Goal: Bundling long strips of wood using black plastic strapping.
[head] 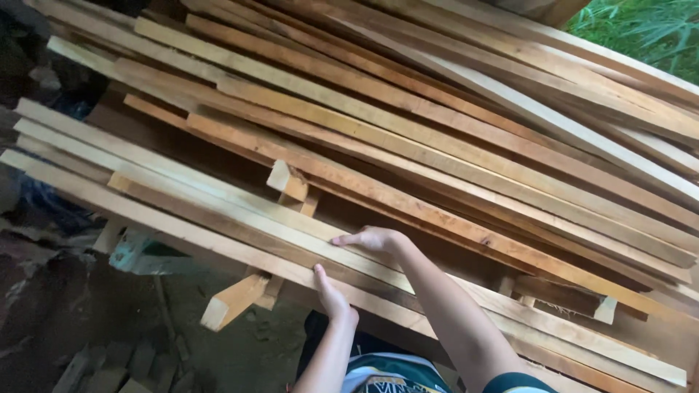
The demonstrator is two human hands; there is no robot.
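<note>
Two bare hands on the front slats of a stacked pile of sawn wood.

The left hand (331, 295) hooks its fingers up over the lower edge of the nearest pale slat (182, 227) — not wrapped around it. The right hand (371, 239) lies flat and open-fingered just above, on the next slat (218, 191), gripping nothing. Behind them long reddish and pale boards (437, 124) slope in layers — short cross blocks (287, 180) between tiers — with green leaves (648, 29) at the upper right.
</note>
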